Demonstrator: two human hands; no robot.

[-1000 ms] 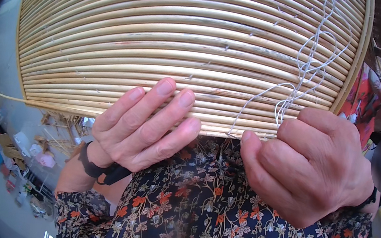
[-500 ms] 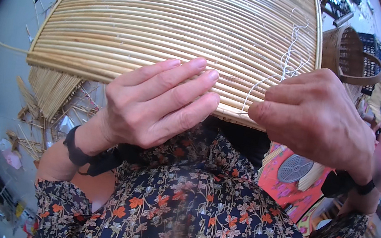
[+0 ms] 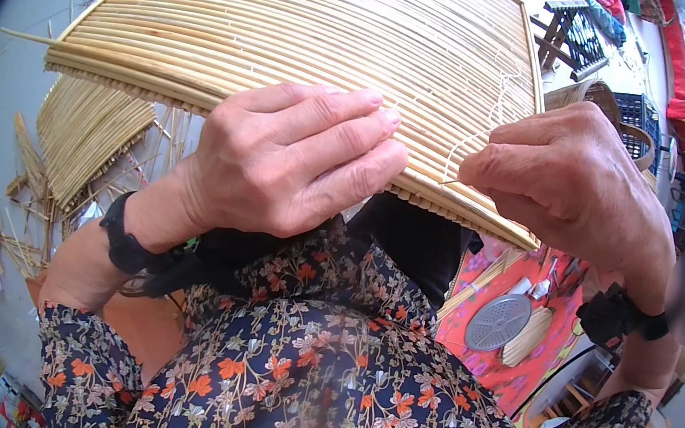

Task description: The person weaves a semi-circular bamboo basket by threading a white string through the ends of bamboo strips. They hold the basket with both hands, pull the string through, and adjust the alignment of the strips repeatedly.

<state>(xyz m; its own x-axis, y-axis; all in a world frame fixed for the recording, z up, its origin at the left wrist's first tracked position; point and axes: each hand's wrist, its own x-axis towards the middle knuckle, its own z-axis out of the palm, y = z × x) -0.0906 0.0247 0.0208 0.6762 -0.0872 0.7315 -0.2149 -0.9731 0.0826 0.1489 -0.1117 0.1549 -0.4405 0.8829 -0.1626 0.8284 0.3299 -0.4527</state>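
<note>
A panel of straw-coloured stalks (image 3: 299, 37), laid side by side and stitched with white thread, spans the upper middle. My left hand (image 3: 298, 158) grips its near edge, fingers lying together over the top; the thumb is hidden. Beside it, my right hand (image 3: 576, 179) pinches a thin needle (image 3: 451, 182) whose tip touches the stalks close to the near edge. White thread (image 3: 495, 113) runs in a loop from the needle up across the panel's right part. One longer stalk (image 3: 26, 35) sticks out past the left corner.
Below left leans another stalk panel (image 3: 90, 138), with loose stalks around it. A woven basket (image 3: 584, 93) and a dark crate (image 3: 638, 126) stand behind my right hand. At lower right, a red patterned cloth (image 3: 472, 360) bears a grey perforated disc (image 3: 497, 322).
The panel has tilted, its right near corner now showing lower beneath my right hand. Both hands have risen slightly with it and keep their grips. More of the red cloth shows.
</note>
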